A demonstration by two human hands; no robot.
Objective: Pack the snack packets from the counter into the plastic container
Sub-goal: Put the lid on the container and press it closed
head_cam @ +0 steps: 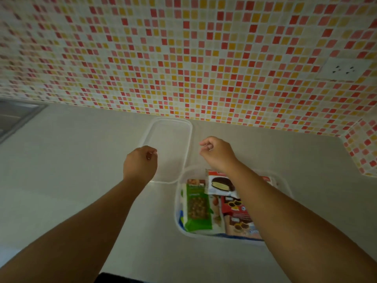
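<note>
Partly hidden: right hand (217, 154) forearm covers packets (196, 209) in container (179, 201).

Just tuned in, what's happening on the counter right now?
A person is finishing packing snacks. The clear container already holds several packets, including a green one and a chocolate-pie one. Both hands, left and right, are loosely curled and reaching for the clear lid lying on the counter behind it.

The wall (183, 58) is a mosaic of small red, pink, yellow and cream squares. The worktop (71, 160) is plain pale grey. Inside the clear container (178, 201) lie a green packet (196, 211), a red-brown packet (234, 207) and a white packet (219, 183) picturing a chocolate-coated cake.
</note>
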